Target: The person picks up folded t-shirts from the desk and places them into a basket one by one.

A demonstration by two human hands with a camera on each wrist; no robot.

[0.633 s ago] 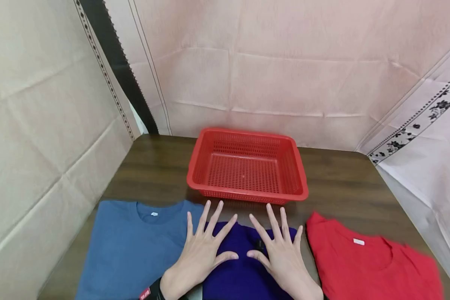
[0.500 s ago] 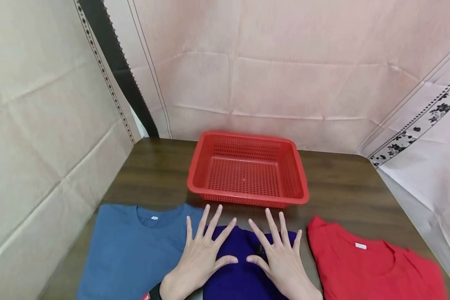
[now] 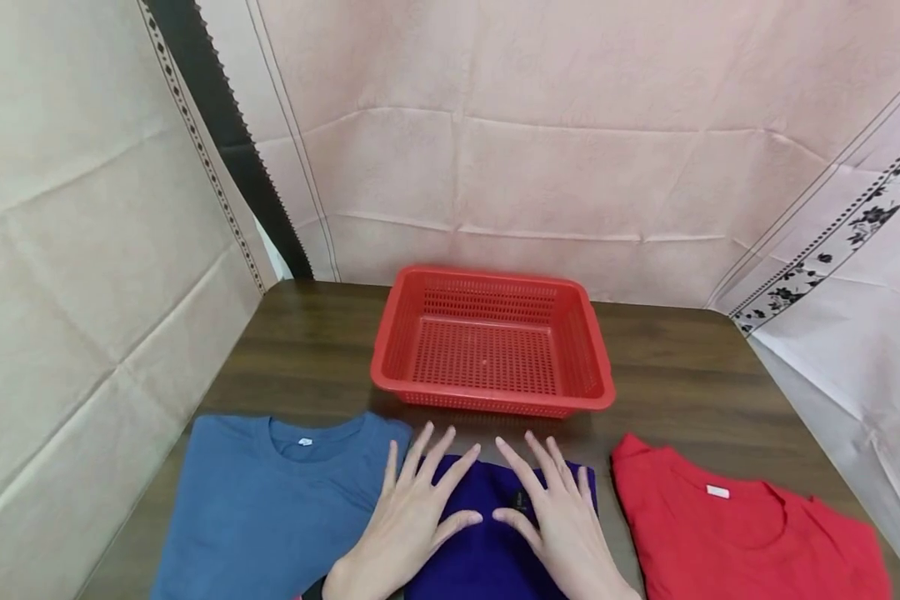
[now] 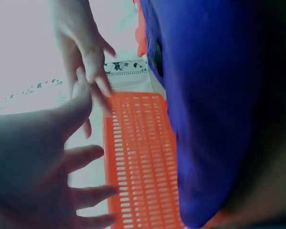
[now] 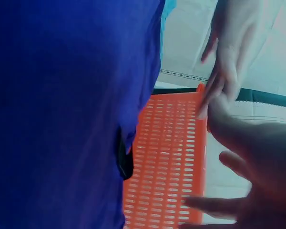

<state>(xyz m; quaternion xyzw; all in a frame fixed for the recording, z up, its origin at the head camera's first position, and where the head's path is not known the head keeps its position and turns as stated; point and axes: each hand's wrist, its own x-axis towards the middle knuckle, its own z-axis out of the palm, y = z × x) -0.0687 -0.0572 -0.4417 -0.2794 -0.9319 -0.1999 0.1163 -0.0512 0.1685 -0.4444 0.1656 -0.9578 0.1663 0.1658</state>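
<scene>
Both hands hover palm down over a folded dark purple-blue shirt (image 3: 487,542) at the front middle of the table. The left hand (image 3: 408,517) spreads its fingers across the shirt's left part, overlapping the edge of a folded blue T-shirt (image 3: 270,500) in the head view. My right hand (image 3: 562,525) has its fingers apart over the shirt's right part, its thumb close to the dark neck label (image 3: 521,500). In the left wrist view a gap shows between the left hand (image 4: 52,162) and the purple-blue cloth (image 4: 209,105). Neither hand holds anything.
A red plastic basket (image 3: 495,400) with nothing in it stands just beyond the hands. To the right lies a folded red T-shirt (image 3: 750,525). Pale cloth sheets (image 3: 570,167) hang behind and beside the wooden table (image 3: 675,358).
The fingers of both hands have drawn slightly closer together and bent a little, with the fingertips moving back from the basket. The head view has shifted slightly. The shirts and basket stay in place.
</scene>
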